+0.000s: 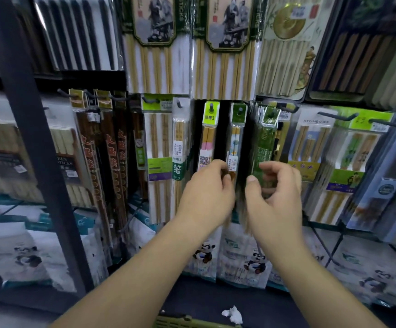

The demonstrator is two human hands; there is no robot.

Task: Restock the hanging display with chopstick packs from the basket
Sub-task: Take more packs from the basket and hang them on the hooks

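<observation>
Both forearms raised to hanging display; left hand (206, 192) just left of green pack (264, 143), fingers curled, pinching lower end of narrow pack (236, 138); right hand (275, 197) grips green pack between thumb and curled fingers; basket (178, 322) well below green pack.

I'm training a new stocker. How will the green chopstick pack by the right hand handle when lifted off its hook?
Probably stiff lengthwise: the green chopstick pack hangs straight. Its glossy wrap looks slippery, so the right hand holding it may need a firm pinch. Hung from one hook, it will likely swing if nudged.
</observation>
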